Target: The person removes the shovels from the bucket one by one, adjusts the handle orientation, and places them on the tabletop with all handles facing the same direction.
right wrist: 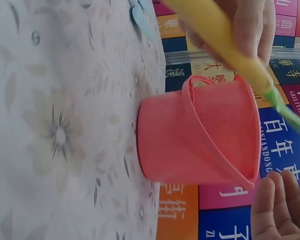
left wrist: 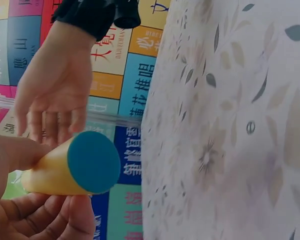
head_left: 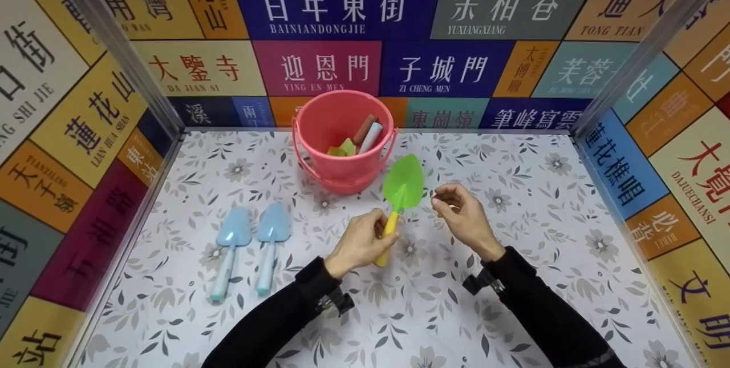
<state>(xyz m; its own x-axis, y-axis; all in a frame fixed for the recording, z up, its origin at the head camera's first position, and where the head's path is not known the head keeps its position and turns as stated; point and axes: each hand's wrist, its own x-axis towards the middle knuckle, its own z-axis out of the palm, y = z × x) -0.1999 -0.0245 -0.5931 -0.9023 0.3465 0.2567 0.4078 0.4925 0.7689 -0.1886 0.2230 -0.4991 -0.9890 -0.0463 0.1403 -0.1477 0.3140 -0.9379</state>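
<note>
In the head view my left hand (head_left: 358, 239) grips the yellow handle of a toy garden trowel (head_left: 404, 181), its green blade pointing away from me. The handle's round blue end cap (left wrist: 94, 162) faces the left wrist camera, with thumb and fingers around the handle. Just right of the blade is my right hand (head_left: 466, 218), fingers loosely bent and holding nothing. Beyond the trowel stands a pink bucket (head_left: 342, 173), upright, its handle hanging down in front. Inside it show a brown handle (head_left: 364, 129), a pale blue handle (head_left: 370, 137) and yellow-green parts (head_left: 345, 149).
Two light blue trowels (head_left: 234, 232) lie side by side on the left of the floral-patterned tabletop (head_left: 433, 299). Printed panels (head_left: 319, 68) with large characters wall the table at the back and both sides. The bucket stands close to the back panel.
</note>
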